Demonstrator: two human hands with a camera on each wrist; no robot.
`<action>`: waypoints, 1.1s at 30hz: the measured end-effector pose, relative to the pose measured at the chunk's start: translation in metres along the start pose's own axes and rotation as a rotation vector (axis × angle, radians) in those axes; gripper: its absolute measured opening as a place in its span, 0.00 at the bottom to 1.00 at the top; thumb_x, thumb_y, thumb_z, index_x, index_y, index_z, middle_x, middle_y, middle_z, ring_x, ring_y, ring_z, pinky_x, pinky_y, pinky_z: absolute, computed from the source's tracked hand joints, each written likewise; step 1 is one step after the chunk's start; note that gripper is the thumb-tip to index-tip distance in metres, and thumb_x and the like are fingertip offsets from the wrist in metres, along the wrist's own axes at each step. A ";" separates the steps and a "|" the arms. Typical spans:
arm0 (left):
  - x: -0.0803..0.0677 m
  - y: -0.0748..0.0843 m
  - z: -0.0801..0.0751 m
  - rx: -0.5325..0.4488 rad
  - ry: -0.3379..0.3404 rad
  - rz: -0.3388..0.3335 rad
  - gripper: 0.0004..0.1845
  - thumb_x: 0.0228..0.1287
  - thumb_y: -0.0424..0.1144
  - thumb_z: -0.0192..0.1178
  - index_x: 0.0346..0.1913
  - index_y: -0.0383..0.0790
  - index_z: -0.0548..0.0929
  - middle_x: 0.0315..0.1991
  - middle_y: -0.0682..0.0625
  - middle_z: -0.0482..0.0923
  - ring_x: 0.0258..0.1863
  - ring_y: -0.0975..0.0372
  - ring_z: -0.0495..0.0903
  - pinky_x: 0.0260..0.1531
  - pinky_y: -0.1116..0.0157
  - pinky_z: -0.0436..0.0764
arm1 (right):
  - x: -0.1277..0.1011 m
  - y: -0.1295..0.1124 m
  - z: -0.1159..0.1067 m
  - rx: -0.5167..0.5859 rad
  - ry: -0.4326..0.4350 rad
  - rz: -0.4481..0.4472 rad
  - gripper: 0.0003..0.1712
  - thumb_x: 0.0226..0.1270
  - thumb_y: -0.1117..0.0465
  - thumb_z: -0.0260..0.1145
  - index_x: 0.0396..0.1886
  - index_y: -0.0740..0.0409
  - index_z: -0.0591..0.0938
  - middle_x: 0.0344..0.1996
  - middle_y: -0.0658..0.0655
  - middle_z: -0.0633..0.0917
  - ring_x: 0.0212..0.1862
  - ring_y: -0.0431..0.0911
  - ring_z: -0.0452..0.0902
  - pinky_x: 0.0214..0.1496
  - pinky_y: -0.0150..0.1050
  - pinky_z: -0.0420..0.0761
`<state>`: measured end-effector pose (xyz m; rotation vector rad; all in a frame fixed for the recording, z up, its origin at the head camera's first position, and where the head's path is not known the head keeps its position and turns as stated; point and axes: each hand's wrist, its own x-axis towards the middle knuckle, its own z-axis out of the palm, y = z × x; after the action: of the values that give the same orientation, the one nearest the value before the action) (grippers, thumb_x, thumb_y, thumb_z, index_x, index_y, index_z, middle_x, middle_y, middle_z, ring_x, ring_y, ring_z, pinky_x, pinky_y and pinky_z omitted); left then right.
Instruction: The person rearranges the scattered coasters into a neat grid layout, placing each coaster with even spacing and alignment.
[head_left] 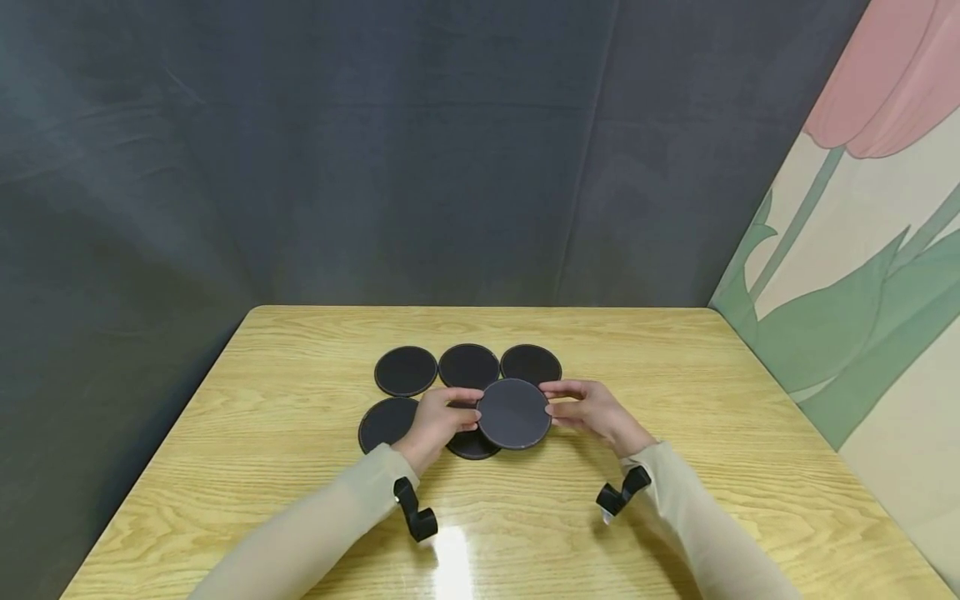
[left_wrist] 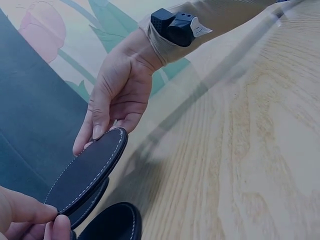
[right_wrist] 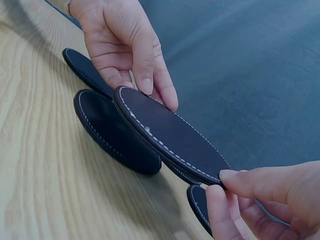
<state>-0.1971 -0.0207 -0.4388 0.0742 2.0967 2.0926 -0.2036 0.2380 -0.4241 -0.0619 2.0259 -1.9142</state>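
Note:
A round black coaster with pale stitching round its rim is held up over the table by both hands. My left hand pinches its left edge between thumb and fingers, and my right hand pinches the right edge. In the right wrist view the raised coaster tilts above the others, its stitched edge showing. Just under it lies a front-row coaster, partly hidden by the left hand and the held one. Left of that is another coaster, partly covered by the left wrist.
Three more coasters lie in a back row: a left one, a middle one and a right one. All rest on a wooden table. A dark curtain hangs behind, and a tulip-painted wall stands at right.

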 end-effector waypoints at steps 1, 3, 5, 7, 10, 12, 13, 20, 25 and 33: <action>0.000 0.000 0.002 0.009 -0.004 0.001 0.18 0.55 0.19 0.61 0.51 0.26 0.83 0.47 0.36 0.80 0.27 0.66 0.80 0.33 0.69 0.85 | -0.001 0.001 -0.001 -0.001 0.003 0.002 0.29 0.63 0.73 0.64 0.64 0.75 0.70 0.50 0.59 0.78 0.39 0.38 0.82 0.43 0.29 0.84; 0.000 -0.001 0.004 0.024 -0.014 0.003 0.18 0.55 0.19 0.61 0.51 0.27 0.83 0.47 0.36 0.80 0.28 0.66 0.80 0.33 0.69 0.86 | -0.003 0.002 -0.004 -0.002 0.003 0.002 0.29 0.63 0.74 0.64 0.64 0.76 0.70 0.49 0.58 0.78 0.39 0.38 0.82 0.44 0.30 0.85; 0.000 -0.002 0.007 0.035 -0.020 0.001 0.18 0.55 0.20 0.62 0.51 0.27 0.83 0.47 0.36 0.80 0.28 0.66 0.80 0.33 0.69 0.86 | -0.004 0.004 -0.006 -0.001 0.000 0.001 0.29 0.63 0.74 0.64 0.64 0.76 0.69 0.48 0.57 0.78 0.38 0.38 0.82 0.43 0.30 0.85; 0.001 -0.003 0.009 0.038 -0.023 -0.004 0.18 0.55 0.20 0.62 0.50 0.27 0.83 0.47 0.36 0.80 0.28 0.66 0.80 0.33 0.69 0.86 | -0.005 0.005 -0.008 0.004 -0.003 0.001 0.29 0.63 0.74 0.64 0.64 0.77 0.69 0.46 0.56 0.78 0.38 0.37 0.81 0.43 0.29 0.84; 0.002 -0.005 0.012 0.028 -0.031 -0.015 0.18 0.55 0.19 0.61 0.51 0.28 0.83 0.46 0.36 0.79 0.28 0.66 0.80 0.34 0.68 0.86 | -0.007 0.006 -0.011 0.001 -0.012 -0.004 0.29 0.64 0.74 0.63 0.64 0.78 0.68 0.44 0.54 0.79 0.38 0.37 0.81 0.42 0.28 0.84; 0.002 -0.006 0.014 0.025 -0.040 -0.014 0.18 0.55 0.19 0.61 0.51 0.27 0.83 0.46 0.36 0.78 0.28 0.65 0.80 0.34 0.68 0.86 | -0.008 0.007 -0.013 -0.002 -0.015 -0.004 0.29 0.65 0.74 0.63 0.64 0.79 0.67 0.43 0.53 0.79 0.38 0.36 0.81 0.43 0.28 0.84; 0.002 -0.006 0.015 0.023 -0.045 -0.014 0.18 0.55 0.19 0.61 0.51 0.27 0.83 0.46 0.36 0.78 0.29 0.65 0.80 0.34 0.67 0.86 | -0.009 0.007 -0.014 -0.009 -0.016 -0.003 0.29 0.65 0.74 0.62 0.64 0.80 0.66 0.43 0.53 0.79 0.38 0.36 0.81 0.43 0.29 0.84; 0.001 -0.004 0.024 0.032 -0.053 0.007 0.18 0.54 0.19 0.62 0.51 0.26 0.83 0.46 0.35 0.79 0.29 0.64 0.81 0.35 0.65 0.87 | -0.013 0.013 -0.021 -0.004 0.008 0.019 0.28 0.64 0.74 0.63 0.63 0.80 0.67 0.39 0.51 0.81 0.38 0.38 0.81 0.44 0.31 0.85; 0.002 -0.004 0.029 0.046 -0.048 0.000 0.18 0.53 0.19 0.62 0.50 0.27 0.84 0.45 0.36 0.80 0.28 0.64 0.81 0.34 0.66 0.87 | -0.016 0.015 -0.025 0.010 0.005 0.017 0.27 0.66 0.74 0.61 0.62 0.81 0.67 0.37 0.49 0.82 0.37 0.37 0.81 0.43 0.30 0.85; 0.006 -0.009 0.034 0.058 -0.044 -0.024 0.18 0.53 0.20 0.63 0.49 0.30 0.85 0.42 0.40 0.80 0.26 0.65 0.81 0.32 0.67 0.86 | -0.019 0.013 -0.029 0.039 0.019 0.034 0.25 0.65 0.74 0.62 0.60 0.80 0.69 0.35 0.50 0.82 0.36 0.38 0.82 0.42 0.30 0.85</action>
<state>-0.1965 0.0134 -0.4480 0.1009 2.1216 1.9983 -0.1914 0.2718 -0.4323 0.0008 1.9876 -1.9398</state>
